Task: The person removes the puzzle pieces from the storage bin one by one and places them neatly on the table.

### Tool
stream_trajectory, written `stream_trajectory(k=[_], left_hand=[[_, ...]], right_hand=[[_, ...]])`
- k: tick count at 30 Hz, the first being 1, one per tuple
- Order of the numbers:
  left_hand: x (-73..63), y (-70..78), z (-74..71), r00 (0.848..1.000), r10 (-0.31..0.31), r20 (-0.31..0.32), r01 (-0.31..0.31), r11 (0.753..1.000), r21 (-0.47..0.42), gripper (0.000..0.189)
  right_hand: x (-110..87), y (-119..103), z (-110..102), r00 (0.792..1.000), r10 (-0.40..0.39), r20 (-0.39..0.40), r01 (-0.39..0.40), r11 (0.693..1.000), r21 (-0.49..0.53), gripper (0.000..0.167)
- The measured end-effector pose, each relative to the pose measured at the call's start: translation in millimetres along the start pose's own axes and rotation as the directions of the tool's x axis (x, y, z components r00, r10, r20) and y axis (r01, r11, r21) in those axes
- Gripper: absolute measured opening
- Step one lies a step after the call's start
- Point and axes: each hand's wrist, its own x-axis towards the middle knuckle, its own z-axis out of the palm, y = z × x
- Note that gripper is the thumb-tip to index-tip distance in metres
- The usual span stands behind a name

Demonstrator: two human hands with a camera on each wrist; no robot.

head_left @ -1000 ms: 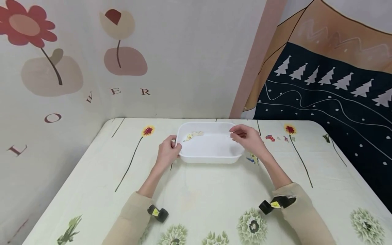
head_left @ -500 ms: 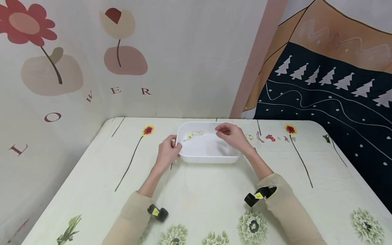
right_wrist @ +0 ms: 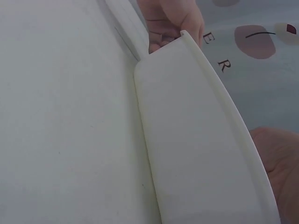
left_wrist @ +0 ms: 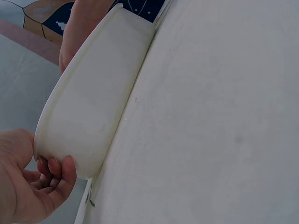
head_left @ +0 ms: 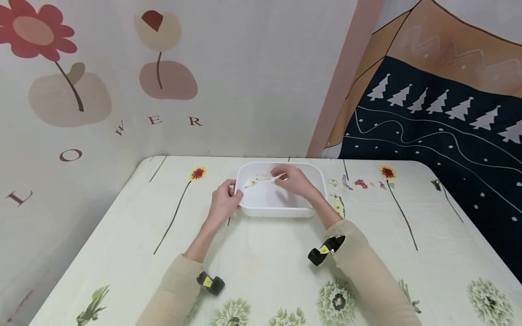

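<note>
**At the tips of the right hand (head_left: 294, 180), a slim white piece (head_left: 279, 176) over the white tray (head_left: 281, 212)**

With 12 o'clock pointing away from the person, the right hand reaches in from 4 o'clock, its thumb and fingers pinching the slim white piece. The visible length of the piece slants between 2 and 8 o'clock, its free tip showing on the hand's 8 o'clock side. Whether it touches the floor of the tray cannot be told; in the right wrist view the outer wall hides those fingertips.

Just beside the fingertips, toward 9 o'clock, pale-yellow shapes (head_left: 251, 182) show within the tray, too small to name.

The tray sits on the tabletop (head_left: 261, 253) with its long axis running from 9 to 3 o'clock. The left hand (head_left: 222, 200) grips its 9 o'clock end, thumb at the rim, fingers curled against the outer wall in the left wrist view.

Toward 12 o'clock the room is narrow: the far rim lies near the tabletop's edge, the flower-printed wall cloth (head_left: 244, 81) rising behind. Toward 6 o'clock the surface runs broad between the two forearms. Toward 3 o'clock small coloured figures (head_left: 360, 184) lie beyond the tray; printed or loose, I cannot tell.
</note>
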Motion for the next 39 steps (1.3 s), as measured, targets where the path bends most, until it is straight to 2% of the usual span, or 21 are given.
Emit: stream_trajectory(k=[8, 15, 25, 35, 39], left_hand=[[-1.1, -0.3, 0.1, 1.0, 0.005, -0.001, -0.005, 1.0, 0.003, 0.039], [-0.7, -0.9, 0.7, 1.0, 0.014, -0.005, -0.014, 1.0, -0.004, 0.039], [0.8, -2.0, -0.1, 0.998, 0.054, -0.009, -0.054, 0.999, -0.002, 0.04], [1.7, -2.1, 0.9, 0.999, 0.048, -0.01, -0.049, 0.999, -0.008, 0.04], [1.6, -2.7, 0.8, 0.999, 0.051, -0.01, -0.051, 0.999, -0.01, 0.04]], right_hand=[[9.1, -2.8, 7.1, 0.999, -0.012, 0.048, 0.016, 0.997, -0.072, 0.038], [14.7, -3.1, 12.9, 0.996, -0.033, 0.077, 0.043, 0.99, -0.133, 0.035], [16.1, -1.1, 16.9, 0.996, -0.068, 0.061, 0.079, 0.974, -0.212, 0.019], [16.2, 1.3, 17.7, 0.995, -0.068, 0.076, 0.086, 0.956, -0.28, 0.008], [15.4, 2.0, 16.8, 0.994, -0.057, 0.093, 0.081, 0.958, -0.274, 0.005]])
